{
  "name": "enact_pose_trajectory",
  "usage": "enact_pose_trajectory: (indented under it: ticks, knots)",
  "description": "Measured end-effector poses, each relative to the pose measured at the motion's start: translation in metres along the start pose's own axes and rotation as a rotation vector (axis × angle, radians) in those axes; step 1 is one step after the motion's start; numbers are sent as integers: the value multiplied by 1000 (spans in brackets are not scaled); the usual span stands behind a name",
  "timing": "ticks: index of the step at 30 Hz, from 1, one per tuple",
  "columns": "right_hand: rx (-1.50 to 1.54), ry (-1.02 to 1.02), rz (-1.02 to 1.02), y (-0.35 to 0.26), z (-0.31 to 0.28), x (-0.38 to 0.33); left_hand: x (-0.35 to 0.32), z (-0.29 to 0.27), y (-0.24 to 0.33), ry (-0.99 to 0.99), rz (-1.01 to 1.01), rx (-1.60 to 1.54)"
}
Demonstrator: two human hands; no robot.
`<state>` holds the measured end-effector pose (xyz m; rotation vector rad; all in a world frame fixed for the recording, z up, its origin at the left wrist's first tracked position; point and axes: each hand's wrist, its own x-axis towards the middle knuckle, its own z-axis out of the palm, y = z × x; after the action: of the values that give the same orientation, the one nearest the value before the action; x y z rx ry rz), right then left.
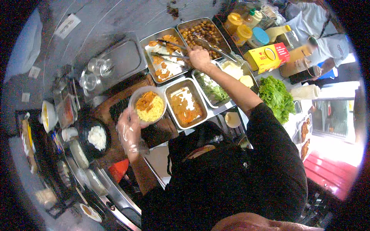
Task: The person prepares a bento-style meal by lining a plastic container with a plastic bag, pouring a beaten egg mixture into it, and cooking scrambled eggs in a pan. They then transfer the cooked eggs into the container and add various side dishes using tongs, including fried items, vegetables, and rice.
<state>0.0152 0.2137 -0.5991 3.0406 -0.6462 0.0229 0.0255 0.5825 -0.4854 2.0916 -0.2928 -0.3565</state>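
Note:
My left hand point(129, 129), in a clear plastic glove, grips a round clear bowl point(132, 101) from its lower left side. Yellow rice point(151, 111) fills the bowl, with shredded orange food point(145, 100) on top. My right hand point(199, 57), bare, is closed around dark tongs point(173, 44) at the far side. The tongs' two arms are spread over a metal tray point(147, 62) with orange pieces and a white bottom showing; whether the tips touch the food I cannot tell. Nearer me is a metal pan of orange-brown sauce point(185, 109).
A tray of browned round pieces point(202, 34) holds another pair of tongs point(217, 51). Below my right forearm is a pan of greens point(216, 90). Lettuce point(275, 98), a yellow-red box point(266, 57) and bottles stand right. White rice point(97, 138) in a dark pot is left.

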Motion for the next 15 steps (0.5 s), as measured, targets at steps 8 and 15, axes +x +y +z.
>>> enact_pose_trajectory:
  ticks: [8,15]
  knots:
    - [-189,-138,195,91,-56,-28,0,-5,-1,67,31,73]
    - [44,-140,230,155,-20,-34,12,12,47,85,95,61]
